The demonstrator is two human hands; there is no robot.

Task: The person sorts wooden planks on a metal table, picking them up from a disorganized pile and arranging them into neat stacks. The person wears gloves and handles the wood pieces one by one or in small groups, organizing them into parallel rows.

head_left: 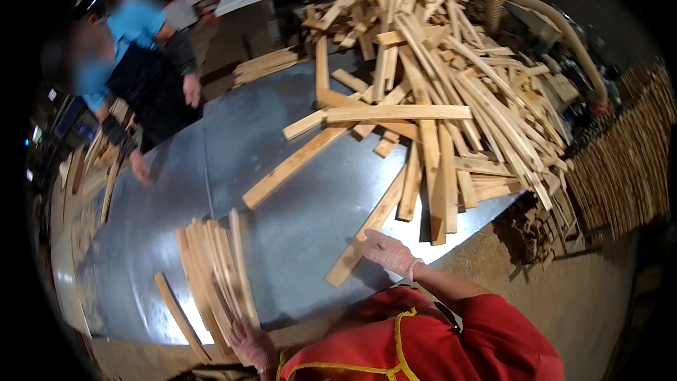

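Observation:
My left hand (252,346), in a pale pink knitted glove, lies at the near end of a bundle of wooden strips (211,261) on the metal table (282,254). Its fingers stretch over the strip ends, slightly apart. My right hand (389,252), gloved alike, is at the right edge of a flat wooden slat (347,265) that slants toward me from the pile. Those fingers are extended and overlap the slat's edge; I cannot tell whether they press on it. A single strip (182,316) lies left of the bundle.
A big heap of loose wooden slats (451,99) covers the table's right and far side. Across the table at left stand people in blue (137,25), one hand (140,168) near the tabletop. Stacked sticks (624,155) and a ribbed hose (575,39) are at right.

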